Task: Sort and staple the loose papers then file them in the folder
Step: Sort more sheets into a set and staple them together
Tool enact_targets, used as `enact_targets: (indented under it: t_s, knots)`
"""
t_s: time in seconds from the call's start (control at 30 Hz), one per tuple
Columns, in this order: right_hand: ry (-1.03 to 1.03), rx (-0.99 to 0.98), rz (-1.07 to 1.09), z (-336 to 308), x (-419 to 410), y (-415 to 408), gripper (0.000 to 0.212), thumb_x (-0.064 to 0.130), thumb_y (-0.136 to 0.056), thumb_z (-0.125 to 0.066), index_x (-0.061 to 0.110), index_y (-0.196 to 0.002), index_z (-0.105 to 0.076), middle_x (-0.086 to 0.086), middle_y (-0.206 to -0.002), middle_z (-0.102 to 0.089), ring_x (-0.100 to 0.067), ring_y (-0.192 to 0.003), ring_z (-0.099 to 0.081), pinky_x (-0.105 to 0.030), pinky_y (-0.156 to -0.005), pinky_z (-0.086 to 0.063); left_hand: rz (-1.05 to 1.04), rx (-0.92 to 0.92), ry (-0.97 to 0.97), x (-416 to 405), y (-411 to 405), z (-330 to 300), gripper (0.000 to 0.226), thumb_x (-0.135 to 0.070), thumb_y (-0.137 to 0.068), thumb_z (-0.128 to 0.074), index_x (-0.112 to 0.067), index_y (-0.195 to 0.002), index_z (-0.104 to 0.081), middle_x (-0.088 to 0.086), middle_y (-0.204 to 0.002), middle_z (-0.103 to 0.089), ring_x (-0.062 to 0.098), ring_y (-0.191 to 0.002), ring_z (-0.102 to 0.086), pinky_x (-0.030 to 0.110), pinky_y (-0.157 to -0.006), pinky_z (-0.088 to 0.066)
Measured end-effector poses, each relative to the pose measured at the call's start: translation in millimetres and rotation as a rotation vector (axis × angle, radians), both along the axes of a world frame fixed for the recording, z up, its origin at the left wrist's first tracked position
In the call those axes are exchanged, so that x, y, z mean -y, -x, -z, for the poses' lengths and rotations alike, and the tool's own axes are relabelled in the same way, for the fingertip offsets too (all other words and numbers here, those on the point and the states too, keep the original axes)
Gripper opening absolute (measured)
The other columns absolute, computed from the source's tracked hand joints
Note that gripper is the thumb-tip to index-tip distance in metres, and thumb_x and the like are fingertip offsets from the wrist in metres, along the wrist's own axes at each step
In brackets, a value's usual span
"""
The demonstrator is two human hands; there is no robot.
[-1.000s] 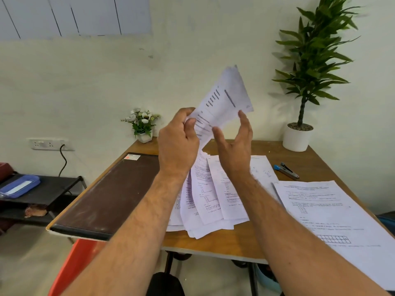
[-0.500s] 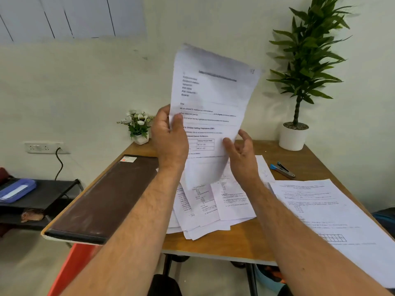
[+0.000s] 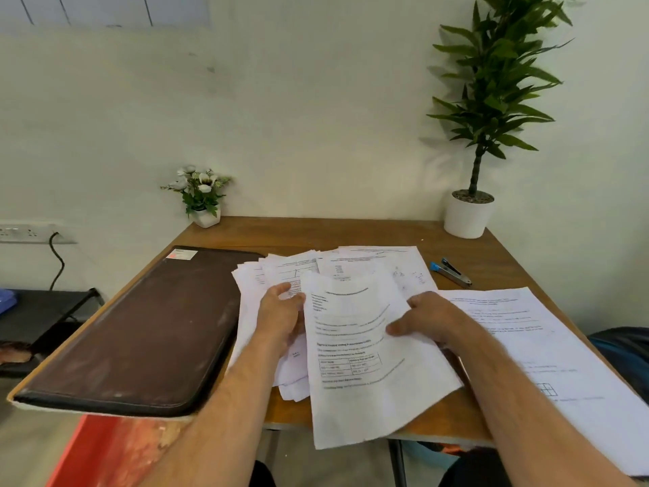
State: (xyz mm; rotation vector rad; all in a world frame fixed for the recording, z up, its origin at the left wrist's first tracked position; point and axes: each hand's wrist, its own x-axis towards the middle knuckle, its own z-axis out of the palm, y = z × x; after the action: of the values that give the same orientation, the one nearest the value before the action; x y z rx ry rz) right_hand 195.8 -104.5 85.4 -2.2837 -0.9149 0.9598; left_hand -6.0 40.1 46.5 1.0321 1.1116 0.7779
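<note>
A person's right hand (image 3: 426,319) pinches the edge of a printed sheet (image 3: 365,363) lying over the loose papers (image 3: 337,272) at the middle of the desk (image 3: 316,233), while the left hand (image 3: 281,319) rests with relaxed fingers on the pile at the sheet's left edge. The brown folder (image 3: 140,328) lies closed to the left, the stapler (image 3: 451,272) to the right beyond a second sorted stack (image 3: 526,332). Sorting looks best served by reading each heading before placing it, edges squared.
</note>
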Motion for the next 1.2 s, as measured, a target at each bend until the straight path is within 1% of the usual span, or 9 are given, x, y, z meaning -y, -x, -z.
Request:
enact_targets:
  t_s: [0.13, 0.3, 0.43, 0.5, 0.63, 0.77, 0.87, 1.0, 1.2]
  knots:
    - [0.112, 0.271, -0.045, 11.7, -2.7, 3.6, 0.064, 0.04, -0.079, -0.081, 0.015, -0.131, -0.052, -0.005, -0.129, -0.058, -0.024, -0.114, -0.057, -0.04, -0.092, -0.052, 0.047, -0.263, -0.25, -4.1, -8.6, 19.3, 0.026, -0.022, -0.081, -0.071, -0.032, -0.105, -0.066, -0.002, -0.111, -0.075, 0.02, -0.096, -0.071, 0.045, -0.088, -0.06]
    - [-0.158, 0.647, -0.016, 18.0, -22.4, 15.2, 0.065, 0.02, -0.094, -0.062, 0.023, -0.152, -0.032, -0.003, -0.15, -0.039, -0.027, -0.12, -0.058, -0.037, -0.088, -0.051, 0.071, -0.457, -0.605, 9.8, -18.5, 35.6, 0.016, -0.017, -0.097, -0.054, -0.023, -0.102, -0.069, -0.006, -0.103, -0.072, 0.014, -0.091, -0.064, 0.031, -0.083, -0.051]
    - [-0.39, 0.483, -0.193, 31.3, -58.3, 29.8, 0.081, 0.003, -0.093, -0.059, 0.036, -0.156, -0.02, 0.009, -0.161, -0.021, -0.02, -0.125, -0.054, -0.029, -0.091, -0.047, 0.111, -0.574, -0.793, 3.5, -25.7, 44.8, 0.016, -0.02, -0.099, -0.054, -0.022, -0.107, -0.068, -0.005, -0.103, -0.072, 0.013, -0.086, -0.061, 0.028, -0.078, -0.047]
    - [-0.445, 0.424, -0.246, 46.4, -73.2, 34.4, 0.076, 0.002, -0.091, -0.058, 0.035, -0.153, -0.029, 0.01, -0.159, -0.028, -0.017, -0.131, -0.049, -0.029, -0.102, -0.043, 0.117, -0.569, -0.8, 3.6, -24.8, 48.4, 0.02, -0.019, -0.099, -0.056, -0.022, -0.112, -0.07, -0.006, -0.105, -0.073, 0.013, -0.088, -0.062, 0.027, -0.079, -0.047]
    - [-0.552, 0.335, -0.101, 76.8, -85.8, 38.2, 0.03, 0.008, -0.091, -0.058, 0.02, -0.118, -0.068, 0.0, -0.122, -0.066, -0.019, -0.113, -0.061, -0.027, -0.098, -0.047, 0.114, -0.553, -0.808, 9.2, -18.4, 55.4, 0.022, -0.017, -0.097, -0.059, -0.027, -0.109, -0.074, -0.012, -0.095, -0.072, 0.005, -0.083, -0.061, 0.017, -0.073, -0.043]
    - [-0.65, 0.109, 0.089, 87.8, -86.2, 35.3, 0.018, 0.013, -0.092, -0.058, 0.024, -0.093, -0.072, 0.011, -0.096, -0.072, -0.01, -0.091, -0.068, -0.035, -0.082, -0.058, -0.022, -0.353, -0.691, 8.1, -18.2, 47.6, 0.028, -0.027, -0.1, -0.06, -0.035, -0.075, -0.072, -0.021, -0.071, -0.069, -0.003, -0.071, -0.062, 0.009, -0.061, -0.042]
    - [-0.661, 0.08, 0.114, 87.7, -87.0, 24.6, 0.014, 0.018, -0.094, -0.06, 0.024, -0.097, -0.072, 0.012, -0.096, -0.073, -0.01, -0.09, -0.069, -0.034, -0.083, -0.059, -0.202, -0.271, -0.601, 1.0, -23.7, 39.8, 0.02, -0.029, -0.103, -0.056, -0.028, -0.098, -0.076, -0.015, -0.097, -0.074, 0.004, -0.088, -0.065, 0.018, -0.076, -0.05]
    - [-0.635, 0.11, 0.099, 93.1, -85.8, 20.0, 0.012, 0.019, -0.094, -0.059, 0.024, -0.097, -0.07, 0.01, -0.096, -0.072, -0.014, -0.088, -0.069, -0.033, -0.081, -0.058, -0.192, -0.525, -0.612, -27.9, -28.5, 43.0, 0.035, -0.015, -0.097, -0.064, -0.017, -0.132, -0.062, 0.004, -0.131, -0.063, 0.022, -0.123, -0.056, 0.036, -0.102, -0.047]
    - [-0.639, 0.12, 0.081, 98.9, -88.0, 22.4, 0.013, 0.018, -0.094, -0.06, 0.024, -0.097, -0.071, 0.01, -0.095, -0.072, -0.011, -0.084, -0.067, -0.028, -0.077, -0.055, -0.149, -0.701, -0.52, -46.1, -37.3, 32.1, 0.078, -0.027, -0.083, -0.083, -0.011, -0.148, -0.042, 0.014, -0.136, -0.053, 0.034, -0.13, -0.045, 0.042, -0.105, -0.038]
